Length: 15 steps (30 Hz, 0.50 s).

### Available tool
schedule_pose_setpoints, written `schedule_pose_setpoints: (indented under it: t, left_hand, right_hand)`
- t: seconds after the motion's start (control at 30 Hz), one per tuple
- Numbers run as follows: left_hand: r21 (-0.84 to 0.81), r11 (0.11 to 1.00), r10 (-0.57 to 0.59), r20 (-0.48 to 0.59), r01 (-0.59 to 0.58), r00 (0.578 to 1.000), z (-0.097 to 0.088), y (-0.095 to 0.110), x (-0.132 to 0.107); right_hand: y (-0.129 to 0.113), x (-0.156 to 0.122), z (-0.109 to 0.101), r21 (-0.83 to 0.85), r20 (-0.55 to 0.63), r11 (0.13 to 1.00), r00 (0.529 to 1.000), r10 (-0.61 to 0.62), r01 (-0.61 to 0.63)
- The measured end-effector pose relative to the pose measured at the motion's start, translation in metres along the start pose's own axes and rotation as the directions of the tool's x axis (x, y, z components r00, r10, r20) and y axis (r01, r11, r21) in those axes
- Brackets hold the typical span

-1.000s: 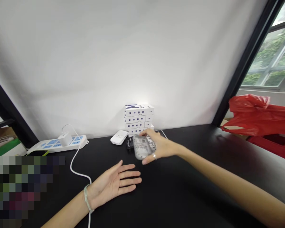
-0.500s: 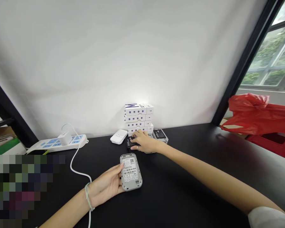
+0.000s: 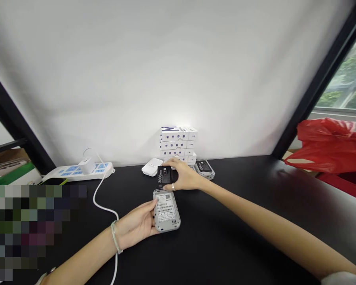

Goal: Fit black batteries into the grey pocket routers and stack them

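Observation:
My left hand [image 3: 135, 229] grips a grey pocket Wi-Fi device [image 3: 166, 209] by its side, with the barcode and QR label facing up. My right hand [image 3: 182, 177] is shut on a black 3000 mAh battery [image 3: 165, 176], holding it on edge just above the far end of that device. A second grey pocket device [image 3: 204, 169] lies on the black tabletop [image 3: 231, 221] to the right of my right hand. A ring shows on one finger of my right hand.
A stack of white boxes [image 3: 178, 144] stands against the wall, behind a white rounded device [image 3: 151, 167]. At left lie a white power strip [image 3: 77, 172] with a plugged-in charger [image 3: 87, 165] and its white cable [image 3: 102, 206]. A red plastic bag [image 3: 329, 146] hangs beyond the table's right end.
My right hand has lifted the black battery from the table and brought it nearer the device in my left hand. The view has shifted slightly.

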State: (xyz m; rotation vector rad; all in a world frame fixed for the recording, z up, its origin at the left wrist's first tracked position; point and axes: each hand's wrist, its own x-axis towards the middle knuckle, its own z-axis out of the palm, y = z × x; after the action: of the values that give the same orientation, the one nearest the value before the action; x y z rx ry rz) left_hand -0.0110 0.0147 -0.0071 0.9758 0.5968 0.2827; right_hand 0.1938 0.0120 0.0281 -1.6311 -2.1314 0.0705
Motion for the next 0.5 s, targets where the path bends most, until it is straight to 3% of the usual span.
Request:
schedule_pose_setpoints:
  t: [0.2,0.5]
  left_hand:
    - [-0.035,0.999,-0.005,0.065,0.007,0.998,-0.001,0.003,-0.003]
    - [0.053,0.996,0.064,0.030,-0.065,0.997,0.003,0.000,-0.006]
  right_hand:
    - [-0.019,-0.027,0.009,0.204,0.134,0.979,0.990,-0.051,0.023]
    - [-0.025,-0.042,0.003,0.188,0.179,0.982,0.983,-0.052,0.018]
